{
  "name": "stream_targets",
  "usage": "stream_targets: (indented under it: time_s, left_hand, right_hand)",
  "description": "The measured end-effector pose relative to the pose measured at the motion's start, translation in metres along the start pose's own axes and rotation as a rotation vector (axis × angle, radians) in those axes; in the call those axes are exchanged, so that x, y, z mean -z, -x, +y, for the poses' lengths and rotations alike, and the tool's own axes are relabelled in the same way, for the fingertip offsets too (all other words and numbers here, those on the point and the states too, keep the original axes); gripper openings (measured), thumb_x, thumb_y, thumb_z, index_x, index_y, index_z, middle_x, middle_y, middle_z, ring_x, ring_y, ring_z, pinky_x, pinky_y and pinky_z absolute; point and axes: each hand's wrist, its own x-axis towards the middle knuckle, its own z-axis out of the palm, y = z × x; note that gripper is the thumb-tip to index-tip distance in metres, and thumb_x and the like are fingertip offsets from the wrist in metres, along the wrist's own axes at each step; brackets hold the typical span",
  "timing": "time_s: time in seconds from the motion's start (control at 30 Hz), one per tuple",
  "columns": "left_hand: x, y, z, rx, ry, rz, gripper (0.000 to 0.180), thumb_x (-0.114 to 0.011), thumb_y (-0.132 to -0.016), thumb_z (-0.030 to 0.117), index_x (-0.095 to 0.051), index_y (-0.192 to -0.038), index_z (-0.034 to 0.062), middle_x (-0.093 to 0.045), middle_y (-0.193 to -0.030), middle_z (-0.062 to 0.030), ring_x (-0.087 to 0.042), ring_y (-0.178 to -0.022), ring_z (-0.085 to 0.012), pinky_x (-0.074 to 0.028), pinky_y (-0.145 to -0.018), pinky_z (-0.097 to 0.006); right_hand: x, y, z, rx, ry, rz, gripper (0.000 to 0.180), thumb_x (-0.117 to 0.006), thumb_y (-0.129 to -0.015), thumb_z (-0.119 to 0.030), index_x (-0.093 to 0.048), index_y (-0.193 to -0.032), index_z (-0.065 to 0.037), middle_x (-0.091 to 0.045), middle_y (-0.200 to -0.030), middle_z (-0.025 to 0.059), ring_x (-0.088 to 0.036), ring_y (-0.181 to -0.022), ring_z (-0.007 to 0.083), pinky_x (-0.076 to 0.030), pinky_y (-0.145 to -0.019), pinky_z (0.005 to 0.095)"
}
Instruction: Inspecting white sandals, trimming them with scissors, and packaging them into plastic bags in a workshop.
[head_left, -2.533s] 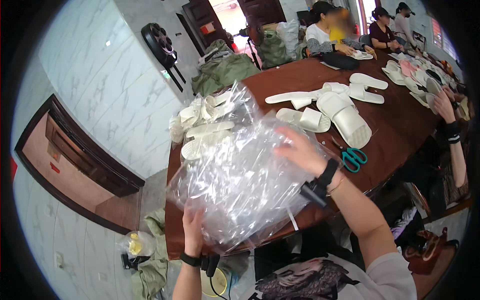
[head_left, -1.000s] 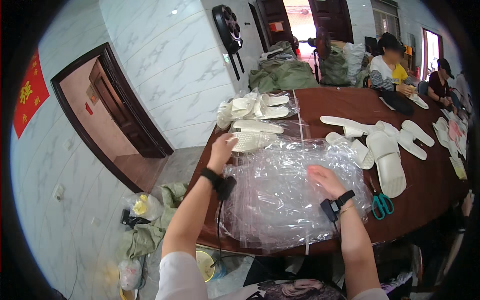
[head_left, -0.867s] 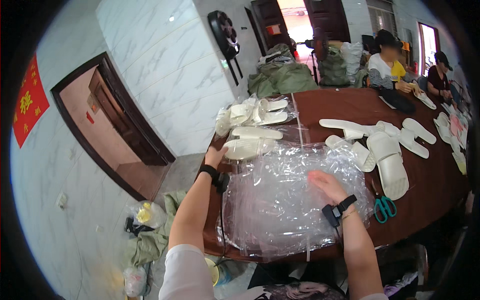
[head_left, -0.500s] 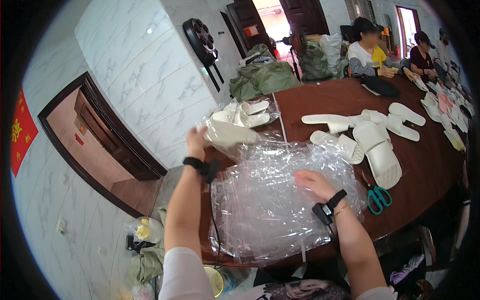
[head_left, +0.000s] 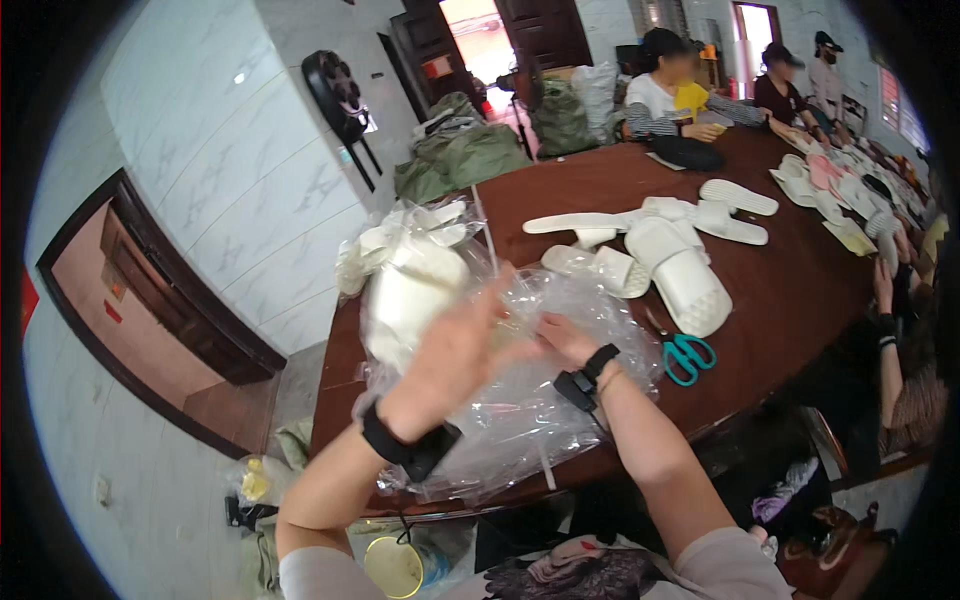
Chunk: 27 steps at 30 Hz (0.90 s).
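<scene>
My left hand (head_left: 455, 345) is raised above the stack of clear plastic bags (head_left: 490, 440), blurred by motion, its fingers stretched and spread with nothing in them. To its right, my right hand (head_left: 568, 340) pinches the film of a bag at the stack's upper part; its fingertips are partly hard to make out. Beyond my left hand lies a white slipper (head_left: 412, 285) wrapped in clear plastic. Other bagged white slippers (head_left: 440, 222) sit behind it. Loose white slippers (head_left: 680, 285) are spread out to the right of the bags.
Teal-handled scissors (head_left: 688, 358) lie right of the bags on the brown table (head_left: 780, 310). Co-workers sit along the far side, near a pile of slippers (head_left: 825, 185). Green sacks (head_left: 460, 160) stand behind the table. A bucket (head_left: 393, 567) is below its front edge.
My left hand has let go of the wrapped slipper and swung right over the bags. The slipper now lies among the other bagged ones. The view has turned rightward.
</scene>
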Motion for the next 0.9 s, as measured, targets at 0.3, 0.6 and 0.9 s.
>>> stream_targets:
  time_s: [0.3,0.6,0.9]
  left_hand:
    - [-0.058,0.067,-0.113,0.302,0.393,0.247,0.038,-0.062,-0.095,0.022,-0.057,-0.126,0.0006,-0.06,-0.125,-0.0135,-0.056,-0.117,-0.025,-0.042,-0.099,-0.035]
    - [-0.13,0.155,-0.131,0.587,0.497,0.499,0.034,-0.064,-0.091,0.016,-0.058,-0.122,0.0026,-0.057,-0.12,-0.0149,-0.056,-0.11,-0.0271,-0.045,-0.092,-0.036]
    - [-0.128,0.159,-0.133,0.54,0.202,0.679,0.031,-0.063,-0.089,0.013,-0.06,-0.119,0.005,-0.051,-0.131,-0.0185,-0.05,-0.119,-0.0354,-0.038,-0.104,-0.042]
  right_hand:
    - [0.019,0.005,-0.014,-0.35,-0.337,0.089,0.032,-0.058,-0.095,-0.013,-0.059,-0.126,-0.003,-0.064,-0.113,0.0064,-0.062,-0.094,0.016,-0.052,-0.08,0.0294]
    - [0.012,0.001,-0.051,-0.215,-0.311,0.127,0.037,-0.058,-0.094,-0.005,-0.054,-0.131,-0.001,-0.065,-0.117,0.0121,-0.065,-0.103,0.0183,-0.054,-0.09,0.0304]
    - [0.019,0.001,-0.128,-0.319,-0.291,0.117,0.045,-0.045,-0.098,-0.023,-0.045,-0.139,-0.004,-0.067,-0.11,0.0155,-0.07,-0.088,0.0279,-0.057,-0.077,0.0339]
